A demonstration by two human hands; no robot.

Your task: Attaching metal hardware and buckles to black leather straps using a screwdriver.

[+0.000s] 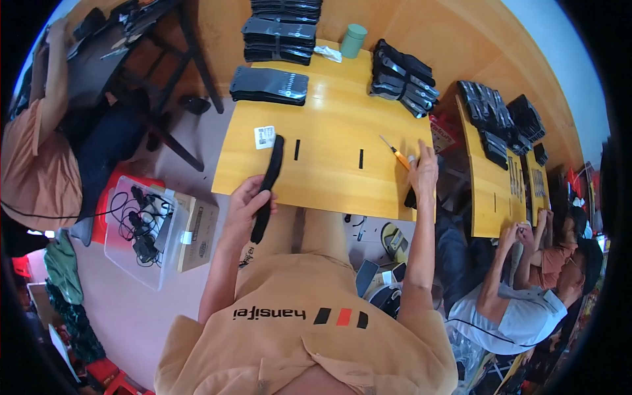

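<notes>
My left hand [250, 203] is closed around a narrow black fabric strip [275, 161], held upright at the front left edge of the yellow wooden table [329, 187]. The strip's lower end hangs below my fingers, past the edge. Over the table's right side is my right hand [424, 172], its fingers stretched forward and apart. An orange-handled tool with a thin metal shaft [398, 155] points away to the left beside its thumb; the handle's rear end is hidden at the hand. Part of a black item [411, 197] shows beneath that wrist.
Black packaged textile stacks [270, 85] fill the back left; black bundles [405, 79] lie back right. A green canister [353, 41] stands between. Two dark slots mark the tabletop, near a white label [264, 137]. A clear bin of cables [148, 230] sits left. People work at both sides.
</notes>
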